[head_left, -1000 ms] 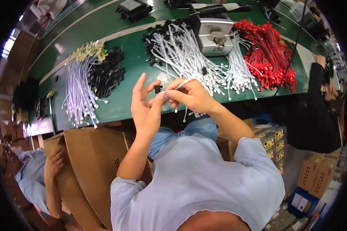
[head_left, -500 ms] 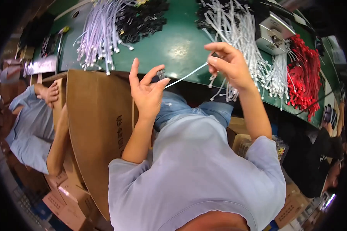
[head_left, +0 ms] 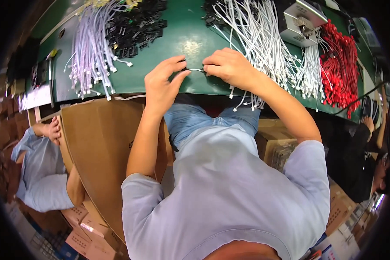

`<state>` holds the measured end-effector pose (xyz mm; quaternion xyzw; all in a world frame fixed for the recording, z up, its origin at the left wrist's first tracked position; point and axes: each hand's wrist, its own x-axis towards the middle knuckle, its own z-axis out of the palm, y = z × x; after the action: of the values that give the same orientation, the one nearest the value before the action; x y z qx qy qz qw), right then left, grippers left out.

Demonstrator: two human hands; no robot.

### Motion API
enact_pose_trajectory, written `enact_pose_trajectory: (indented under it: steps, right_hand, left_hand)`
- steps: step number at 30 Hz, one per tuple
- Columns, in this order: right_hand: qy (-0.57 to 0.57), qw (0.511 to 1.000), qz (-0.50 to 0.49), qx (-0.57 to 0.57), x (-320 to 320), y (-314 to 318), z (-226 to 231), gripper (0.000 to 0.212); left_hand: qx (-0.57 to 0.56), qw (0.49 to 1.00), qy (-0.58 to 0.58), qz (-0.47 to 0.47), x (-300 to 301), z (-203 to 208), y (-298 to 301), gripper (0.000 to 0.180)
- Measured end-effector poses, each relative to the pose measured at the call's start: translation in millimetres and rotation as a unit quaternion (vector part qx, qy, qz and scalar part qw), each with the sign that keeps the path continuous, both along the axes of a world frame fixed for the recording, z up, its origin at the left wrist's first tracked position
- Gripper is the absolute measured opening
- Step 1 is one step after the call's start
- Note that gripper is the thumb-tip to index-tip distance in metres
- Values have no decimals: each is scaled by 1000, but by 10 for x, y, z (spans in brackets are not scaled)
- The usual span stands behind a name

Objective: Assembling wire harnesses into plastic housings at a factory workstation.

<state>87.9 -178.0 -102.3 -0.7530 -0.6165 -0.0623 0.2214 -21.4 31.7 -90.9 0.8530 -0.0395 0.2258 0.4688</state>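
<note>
Since the white cable point(head_left: 196, 69) probably handles light and bendy, grip near its ends, where your left hand point(head_left: 163, 83) and right hand point(head_left: 233, 68) pinch it, fingers closed, above the near tabletop point(head_left: 177, 41).

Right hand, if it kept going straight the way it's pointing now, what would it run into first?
The right hand points toward the left hand, so probably that, across a small gap spanned by a thin white cable. Depth is unclear from this single view.
</note>
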Motion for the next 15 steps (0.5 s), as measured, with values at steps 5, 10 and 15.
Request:
enact_pose_trajectory:
  steps: [5,10,15]
  right_hand:
    - [11,996,-58,-61,-161,-244,-20,41]
    - [24,991,-98,-85,-258,-354,-99,44]
    - [47,992,-100,-58,-240,-390,-144,43]
  left_hand:
    - [66,989,34,-132,338,-145,-51,30]
    - [-7,982,114,-149,363,-216,-151,63]
    - [-20,984,102,-147,354,-261,-224,85]
